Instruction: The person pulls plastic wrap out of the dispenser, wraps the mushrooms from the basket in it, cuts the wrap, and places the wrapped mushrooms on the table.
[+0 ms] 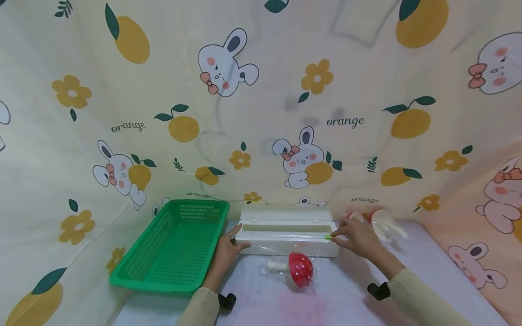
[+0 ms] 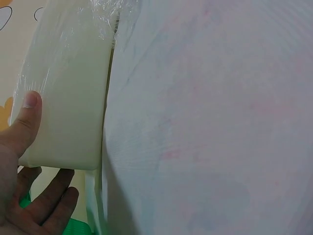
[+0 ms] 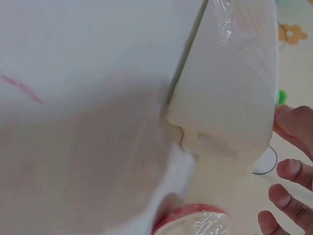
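Observation:
A white cling film dispenser point(image 1: 287, 248) lies lengthwise on the table with its lid point(image 1: 285, 213) raised at the back. Clear film hangs over its front wall. My left hand point(image 1: 226, 251) grips the left end; in the left wrist view the thumb point(image 2: 30, 112) lies on the front face and the fingers are at the end. At the right end of the cutter rail, my right hand point(image 1: 359, 236) pinches a small green slider point(image 1: 328, 237) between thumb and forefinger. Its other fingers point(image 3: 288, 198) are spread apart. A red-capped toy mushroom point(image 1: 301, 270) in clear film lies before the dispenser.
To the left stands a green plastic basket point(image 1: 163, 285), close beside my left forearm. More film-wrapped toy mushrooms point(image 1: 383, 224) lie behind my right hand. A printed cloth point(image 1: 261, 108) hangs at the back of the white-covered table point(image 1: 253, 312).

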Action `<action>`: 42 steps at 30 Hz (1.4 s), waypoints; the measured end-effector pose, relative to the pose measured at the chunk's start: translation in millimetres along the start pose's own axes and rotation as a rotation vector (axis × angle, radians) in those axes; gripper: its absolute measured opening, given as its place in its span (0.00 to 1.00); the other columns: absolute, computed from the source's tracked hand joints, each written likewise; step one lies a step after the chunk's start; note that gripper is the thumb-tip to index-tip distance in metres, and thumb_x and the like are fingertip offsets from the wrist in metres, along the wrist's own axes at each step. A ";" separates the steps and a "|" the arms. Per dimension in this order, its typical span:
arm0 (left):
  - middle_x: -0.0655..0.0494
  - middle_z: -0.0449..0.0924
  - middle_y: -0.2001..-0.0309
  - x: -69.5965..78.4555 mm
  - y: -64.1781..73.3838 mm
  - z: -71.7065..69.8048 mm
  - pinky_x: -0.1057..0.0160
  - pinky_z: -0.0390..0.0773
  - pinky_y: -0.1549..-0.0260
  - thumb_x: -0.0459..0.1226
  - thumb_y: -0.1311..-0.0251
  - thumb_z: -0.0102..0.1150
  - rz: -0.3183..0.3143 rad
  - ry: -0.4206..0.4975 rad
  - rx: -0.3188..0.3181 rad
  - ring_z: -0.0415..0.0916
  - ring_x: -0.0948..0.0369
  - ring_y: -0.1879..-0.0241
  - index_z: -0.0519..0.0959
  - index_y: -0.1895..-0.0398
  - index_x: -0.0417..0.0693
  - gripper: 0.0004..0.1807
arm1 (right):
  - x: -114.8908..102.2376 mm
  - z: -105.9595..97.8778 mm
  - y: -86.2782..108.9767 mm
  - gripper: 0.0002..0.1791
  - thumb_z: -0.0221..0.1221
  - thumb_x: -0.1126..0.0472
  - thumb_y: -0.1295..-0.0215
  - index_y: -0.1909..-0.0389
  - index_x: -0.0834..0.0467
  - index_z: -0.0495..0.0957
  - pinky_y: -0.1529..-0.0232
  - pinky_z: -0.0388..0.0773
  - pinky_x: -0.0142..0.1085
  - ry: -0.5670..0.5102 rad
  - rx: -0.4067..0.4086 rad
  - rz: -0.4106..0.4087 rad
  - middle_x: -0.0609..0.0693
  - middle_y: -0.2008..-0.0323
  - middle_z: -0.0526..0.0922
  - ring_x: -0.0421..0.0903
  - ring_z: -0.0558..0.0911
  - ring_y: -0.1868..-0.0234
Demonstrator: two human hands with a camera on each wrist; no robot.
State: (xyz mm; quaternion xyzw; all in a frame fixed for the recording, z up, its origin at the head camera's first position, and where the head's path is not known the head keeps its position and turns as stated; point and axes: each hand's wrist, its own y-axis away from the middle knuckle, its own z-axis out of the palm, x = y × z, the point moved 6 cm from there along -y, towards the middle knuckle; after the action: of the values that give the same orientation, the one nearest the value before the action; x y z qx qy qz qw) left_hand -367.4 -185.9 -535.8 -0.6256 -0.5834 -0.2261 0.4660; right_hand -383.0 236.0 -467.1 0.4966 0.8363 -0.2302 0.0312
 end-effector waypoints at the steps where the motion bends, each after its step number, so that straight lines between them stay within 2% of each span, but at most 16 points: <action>1: 0.40 0.76 0.29 0.1 -0.3 0.7 0.43 0.73 0.30 0.38 0.44 0.82 -0.006 0.004 -0.003 0.70 0.43 0.26 0.76 0.27 0.40 0.41 | 0.6 -1.1 0.4 0.09 0.79 0.50 0.40 0.60 0.46 0.95 0.59 0.75 0.42 0.008 -0.005 0.003 0.44 0.60 0.83 0.45 0.75 0.59; 10: 0.42 0.76 0.29 1.8 -4.1 4.7 0.43 0.71 0.28 0.38 0.45 0.82 -0.018 0.001 -0.002 0.69 0.44 0.25 0.76 0.26 0.41 0.41 | 0.2 -8.5 2.2 0.09 0.81 0.49 0.42 0.61 0.44 0.95 0.63 0.79 0.40 0.108 0.002 -0.015 0.49 0.57 0.89 0.47 0.77 0.57; 13: 0.41 0.75 0.28 2.8 -3.7 6.0 0.43 0.70 0.28 0.38 0.44 0.82 -0.020 0.006 -0.012 0.68 0.43 0.25 0.76 0.26 0.41 0.41 | 0.0 -12.1 5.9 0.09 0.79 0.50 0.41 0.62 0.46 0.95 0.64 0.79 0.43 0.150 0.014 -0.028 0.51 0.57 0.89 0.50 0.79 0.56; 17: 0.40 0.74 0.28 4.4 -2.1 4.2 0.42 0.70 0.28 0.37 0.44 0.82 -0.015 0.010 -0.015 0.67 0.42 0.24 0.75 0.26 0.40 0.41 | 6.8 -12.9 12.9 0.09 0.79 0.52 0.40 0.60 0.48 0.95 0.66 0.80 0.43 0.087 -0.003 0.060 0.50 0.58 0.87 0.50 0.80 0.57; 20: 0.39 0.73 0.27 5.6 -0.5 1.9 0.41 0.69 0.28 0.35 0.43 0.81 -0.012 0.013 -0.020 0.66 0.41 0.24 0.74 0.25 0.39 0.42 | 11.5 -9.0 15.5 0.11 0.78 0.52 0.39 0.57 0.50 0.95 0.69 0.78 0.39 -0.009 -0.039 0.149 0.48 0.63 0.85 0.48 0.78 0.61; 23: 0.38 0.71 0.25 8.2 0.8 1.4 0.41 0.67 0.26 0.35 0.41 0.80 -0.001 -0.009 -0.044 0.65 0.40 0.23 0.72 0.23 0.38 0.43 | 10.1 -6.4 15.4 0.11 0.76 0.53 0.37 0.56 0.51 0.94 0.71 0.79 0.39 -0.033 -0.051 0.175 0.48 0.66 0.84 0.48 0.77 0.64; 26: 0.37 0.68 0.23 11.6 2.1 2.4 0.40 0.65 0.25 0.35 0.38 0.78 0.009 -0.035 -0.074 0.63 0.39 0.22 0.69 0.22 0.37 0.43 | 5.1 -5.7 17.4 0.11 0.76 0.56 0.36 0.54 0.53 0.93 0.67 0.83 0.45 -0.043 0.001 0.173 0.50 0.63 0.85 0.50 0.81 0.63; 29: 0.35 0.69 0.24 13.7 5.5 2.9 0.38 0.65 0.25 0.35 0.37 0.77 0.004 -0.057 -0.070 0.64 0.38 0.23 0.69 0.22 0.37 0.41 | -3.6 -2.8 21.9 0.14 0.77 0.57 0.37 0.51 0.54 0.92 0.57 0.85 0.54 -0.040 0.099 0.117 0.55 0.54 0.86 0.55 0.84 0.55; 31: 0.34 0.71 0.26 16.4 8.9 1.9 0.37 0.66 0.26 0.34 0.37 0.77 0.015 -0.067 -0.052 0.66 0.37 0.24 0.71 0.23 0.37 0.40 | -9.7 1.2 23.9 0.17 0.78 0.56 0.38 0.49 0.55 0.91 0.54 0.85 0.57 -0.031 0.164 0.076 0.56 0.53 0.85 0.56 0.84 0.53; 36: 0.36 0.74 0.30 26.2 18.5 -1.3 0.37 0.71 0.30 0.35 0.38 0.78 0.072 -0.148 0.030 0.71 0.38 0.29 0.75 0.29 0.39 0.35 | -22.9 13.5 22.1 0.21 0.81 0.55 0.43 0.49 0.56 0.91 0.55 0.84 0.53 -0.017 0.255 -0.005 0.53 0.55 0.84 0.55 0.82 0.54; 42: 0.41 0.74 0.37 40.7 30.0 -0.5 0.40 0.75 0.38 0.38 0.42 0.82 0.139 -0.291 0.095 0.71 0.42 0.38 0.82 0.41 0.49 0.26 | -32.7 22.2 20.1 0.15 0.83 0.60 0.48 0.59 0.55 0.93 0.57 0.80 0.50 -0.007 0.317 -0.060 0.51 0.59 0.82 0.53 0.80 0.56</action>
State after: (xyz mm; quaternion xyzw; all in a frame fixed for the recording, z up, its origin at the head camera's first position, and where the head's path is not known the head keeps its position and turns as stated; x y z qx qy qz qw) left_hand -330.2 -161.8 -511.5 -0.6680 -0.6100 -0.0725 0.4201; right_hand -353.4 208.1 -484.8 0.4692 0.8040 -0.3617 -0.0516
